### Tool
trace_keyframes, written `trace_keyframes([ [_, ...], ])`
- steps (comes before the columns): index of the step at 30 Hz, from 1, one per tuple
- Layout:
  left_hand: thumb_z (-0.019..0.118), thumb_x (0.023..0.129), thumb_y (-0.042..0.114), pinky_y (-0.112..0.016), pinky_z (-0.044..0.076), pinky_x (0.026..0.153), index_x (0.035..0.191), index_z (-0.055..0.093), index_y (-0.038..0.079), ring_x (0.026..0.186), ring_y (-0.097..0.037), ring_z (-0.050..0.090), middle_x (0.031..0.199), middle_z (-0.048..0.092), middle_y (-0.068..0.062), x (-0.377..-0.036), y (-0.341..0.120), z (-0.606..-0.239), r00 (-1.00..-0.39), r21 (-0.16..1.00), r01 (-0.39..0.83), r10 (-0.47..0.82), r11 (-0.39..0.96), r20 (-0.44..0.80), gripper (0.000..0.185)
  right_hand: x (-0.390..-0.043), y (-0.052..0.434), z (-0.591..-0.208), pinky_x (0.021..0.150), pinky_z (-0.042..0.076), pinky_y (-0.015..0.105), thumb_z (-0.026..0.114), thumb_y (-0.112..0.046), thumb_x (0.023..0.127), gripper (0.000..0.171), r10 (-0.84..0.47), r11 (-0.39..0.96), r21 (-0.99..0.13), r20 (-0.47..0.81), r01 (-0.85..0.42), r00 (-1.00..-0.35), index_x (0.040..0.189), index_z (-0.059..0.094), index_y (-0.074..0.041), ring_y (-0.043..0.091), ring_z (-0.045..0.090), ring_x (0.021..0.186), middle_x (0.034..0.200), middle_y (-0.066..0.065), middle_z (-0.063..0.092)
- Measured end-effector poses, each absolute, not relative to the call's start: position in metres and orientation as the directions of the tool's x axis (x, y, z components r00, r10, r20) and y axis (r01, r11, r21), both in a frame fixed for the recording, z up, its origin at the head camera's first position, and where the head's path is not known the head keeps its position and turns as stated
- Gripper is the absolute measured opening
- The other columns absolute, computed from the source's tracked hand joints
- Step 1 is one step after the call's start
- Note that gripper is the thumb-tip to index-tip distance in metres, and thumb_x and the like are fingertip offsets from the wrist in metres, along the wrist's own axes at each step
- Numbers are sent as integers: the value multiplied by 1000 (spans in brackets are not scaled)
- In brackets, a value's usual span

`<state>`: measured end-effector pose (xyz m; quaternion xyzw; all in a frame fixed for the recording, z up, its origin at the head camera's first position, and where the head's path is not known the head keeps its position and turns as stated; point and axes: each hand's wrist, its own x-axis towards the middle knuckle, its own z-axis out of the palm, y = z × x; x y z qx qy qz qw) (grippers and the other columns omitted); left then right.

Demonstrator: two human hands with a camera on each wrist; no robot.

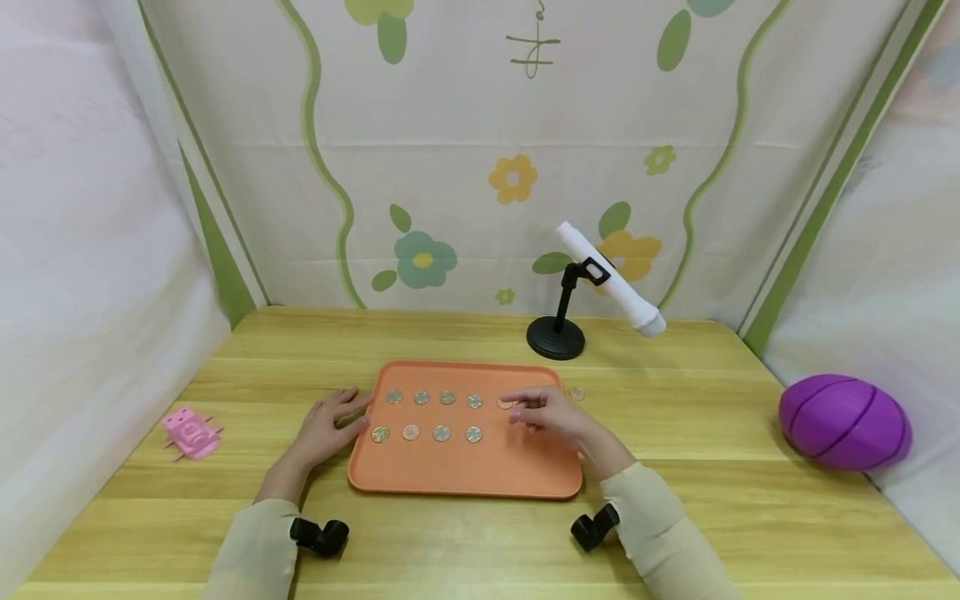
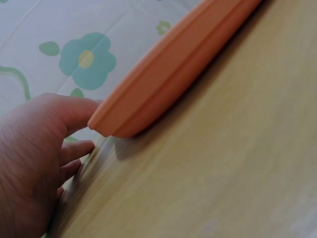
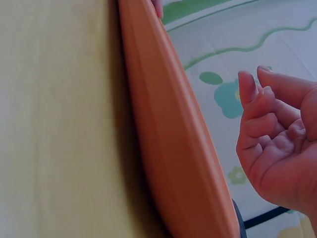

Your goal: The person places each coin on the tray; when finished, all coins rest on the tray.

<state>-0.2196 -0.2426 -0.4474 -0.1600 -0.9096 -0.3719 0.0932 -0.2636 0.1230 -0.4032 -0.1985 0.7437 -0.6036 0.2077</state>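
An orange tray (image 1: 465,475) lies on the wooden table and carries several coins in two rows (image 1: 442,433). My left hand (image 1: 330,421) rests flat on the table, and its fingers touch the tray's left rim (image 2: 148,94). My right hand (image 1: 543,410) hovers over the tray's right part with its fingers loosely curled. Its fingertips are at a copper coin (image 1: 505,403) at the end of the far row. In the right wrist view the right hand (image 3: 277,134) shows nothing in its palm or fingers. One more coin (image 1: 576,393) lies on the table just past the tray's far right corner.
A black stand (image 1: 557,337) holding a white roll (image 1: 611,279) is behind the tray. A purple ball (image 1: 843,421) sits at the table's right edge, and a small pink toy (image 1: 192,432) at the left. Flowered cloth walls surround the table.
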Motion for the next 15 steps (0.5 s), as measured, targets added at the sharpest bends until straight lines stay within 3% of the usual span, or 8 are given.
trace_keyframes([
  [8,54,85,25,-57,6,94,122,49,1,121,-42,18,129,32,-27,-221,-242,-447,-936,646,350,221,678,276,44,-276,166,-396,54,35,28,55,-6,84,43,-471,190,-982,-81,-11,-879,124,43,8,20,50,69,92,16,59],
  [15,54,85,26,-56,5,95,123,49,4,122,-41,17,130,31,-25,-222,-243,-448,-942,653,333,219,680,253,44,-292,204,-397,58,41,25,58,-12,83,51,-396,178,-983,-111,42,-911,125,39,9,12,49,66,93,9,59],
])
